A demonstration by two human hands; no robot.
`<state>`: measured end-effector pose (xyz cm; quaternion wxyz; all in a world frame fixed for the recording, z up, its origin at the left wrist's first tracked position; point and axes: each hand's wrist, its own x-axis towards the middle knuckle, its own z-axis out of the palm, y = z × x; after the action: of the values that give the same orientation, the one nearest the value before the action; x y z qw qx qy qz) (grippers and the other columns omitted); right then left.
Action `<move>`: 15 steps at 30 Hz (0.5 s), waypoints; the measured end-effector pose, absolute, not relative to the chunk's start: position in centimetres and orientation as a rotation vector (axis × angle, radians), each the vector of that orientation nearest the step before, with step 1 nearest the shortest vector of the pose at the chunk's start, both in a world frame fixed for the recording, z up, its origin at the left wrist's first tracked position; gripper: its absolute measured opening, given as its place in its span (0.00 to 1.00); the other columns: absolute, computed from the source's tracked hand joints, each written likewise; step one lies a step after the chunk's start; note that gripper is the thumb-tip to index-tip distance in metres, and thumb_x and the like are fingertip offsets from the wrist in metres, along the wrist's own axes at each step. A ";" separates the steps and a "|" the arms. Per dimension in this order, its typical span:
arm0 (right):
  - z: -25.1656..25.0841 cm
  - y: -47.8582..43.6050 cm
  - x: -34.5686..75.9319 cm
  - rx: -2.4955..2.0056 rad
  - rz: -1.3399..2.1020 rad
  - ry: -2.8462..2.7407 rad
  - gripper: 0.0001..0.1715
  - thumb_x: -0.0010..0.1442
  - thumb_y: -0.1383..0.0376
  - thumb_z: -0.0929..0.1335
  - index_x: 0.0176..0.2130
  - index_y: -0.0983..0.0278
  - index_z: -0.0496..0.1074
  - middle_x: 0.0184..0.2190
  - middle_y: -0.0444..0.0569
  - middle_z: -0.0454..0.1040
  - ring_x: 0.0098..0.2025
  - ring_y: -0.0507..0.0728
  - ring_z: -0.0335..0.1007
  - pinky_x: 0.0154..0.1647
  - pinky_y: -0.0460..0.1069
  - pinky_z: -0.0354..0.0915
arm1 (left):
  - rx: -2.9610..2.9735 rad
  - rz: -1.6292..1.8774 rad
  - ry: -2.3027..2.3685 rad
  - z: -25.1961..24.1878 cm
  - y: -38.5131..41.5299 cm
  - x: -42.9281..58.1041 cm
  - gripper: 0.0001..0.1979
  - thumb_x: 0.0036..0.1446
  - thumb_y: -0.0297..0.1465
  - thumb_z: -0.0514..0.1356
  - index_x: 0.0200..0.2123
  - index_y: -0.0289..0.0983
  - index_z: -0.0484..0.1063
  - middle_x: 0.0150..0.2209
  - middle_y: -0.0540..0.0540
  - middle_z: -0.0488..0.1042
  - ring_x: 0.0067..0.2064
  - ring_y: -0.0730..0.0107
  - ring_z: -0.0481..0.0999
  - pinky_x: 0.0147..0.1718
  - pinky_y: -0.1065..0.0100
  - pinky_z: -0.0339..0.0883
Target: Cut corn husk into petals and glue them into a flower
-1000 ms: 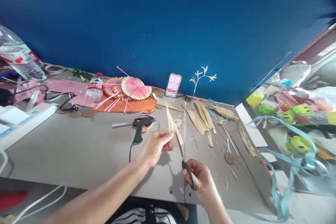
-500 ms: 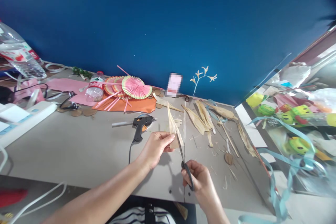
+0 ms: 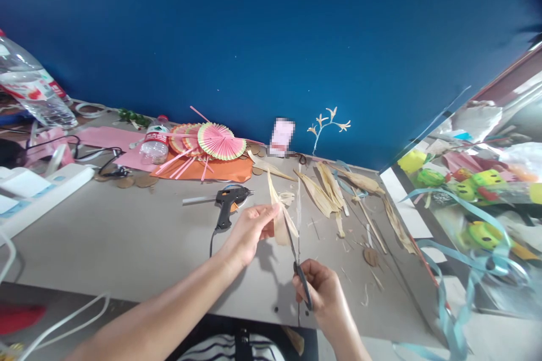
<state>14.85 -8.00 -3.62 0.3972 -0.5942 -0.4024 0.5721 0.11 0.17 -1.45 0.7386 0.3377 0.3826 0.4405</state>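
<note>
My left hand (image 3: 250,230) pinches a pale dried husk strip (image 3: 278,215) and holds it up above the grey table (image 3: 127,242). My right hand (image 3: 322,290) grips black-handled scissors (image 3: 297,262), whose blades point up into the strip's lower edge. A thin sliver of husk hangs beside the blades. A black glue gun (image 3: 227,203) lies just left of my left hand.
More dried husk leaves (image 3: 328,192) lie scattered to the right. Pink paper fans (image 3: 215,142) on orange paper, a water bottle (image 3: 153,145) and cables sit at the back left. A small husk flower sprig (image 3: 326,122) stands by the blue wall. Toys and blue ribbon (image 3: 459,271) fill the right.
My left hand has turned the husk strip a little, so its lower end hangs lower. The scissors have stayed at the strip's edge.
</note>
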 end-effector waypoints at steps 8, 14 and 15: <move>-4.3 -8.2 14.9 -1.500 1.443 -1.063 0.19 0.40 0.54 0.70 0.19 0.65 0.62 0.11 0.40 0.61 0.15 0.47 0.54 0.16 0.43 0.49 | 0.545 0.982 0.878 -1.1 0.5 0.5 0.11 0.42 0.35 0.64 0.25 0.32 0.71 0.24 0.46 0.75 0.26 0.74 0.73 0.24 0.76 0.62; -3.7 -8.0 14.9 -1.494 1.459 -1.064 0.19 0.40 0.54 0.70 0.20 0.65 0.62 0.11 0.39 0.60 0.15 0.47 0.54 0.17 0.42 0.48 | 0.570 1.018 0.889 -1.1 0.1 0.8 0.13 0.41 0.36 0.64 0.24 0.31 0.71 0.23 0.46 0.75 0.24 0.73 0.73 0.23 0.74 0.62; -3.7 -8.0 14.9 -1.495 1.460 -1.066 0.19 0.40 0.54 0.70 0.20 0.65 0.62 0.11 0.39 0.60 0.15 0.47 0.53 0.17 0.43 0.48 | 0.568 1.025 0.902 -1.1 0.2 0.8 0.13 0.40 0.36 0.64 0.23 0.31 0.70 0.22 0.47 0.74 0.24 0.74 0.72 0.23 0.74 0.61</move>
<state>14.86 -7.98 -3.68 0.3874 -0.5875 -0.4189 0.5738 0.78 0.15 -1.09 0.7387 0.2588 0.4111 0.4672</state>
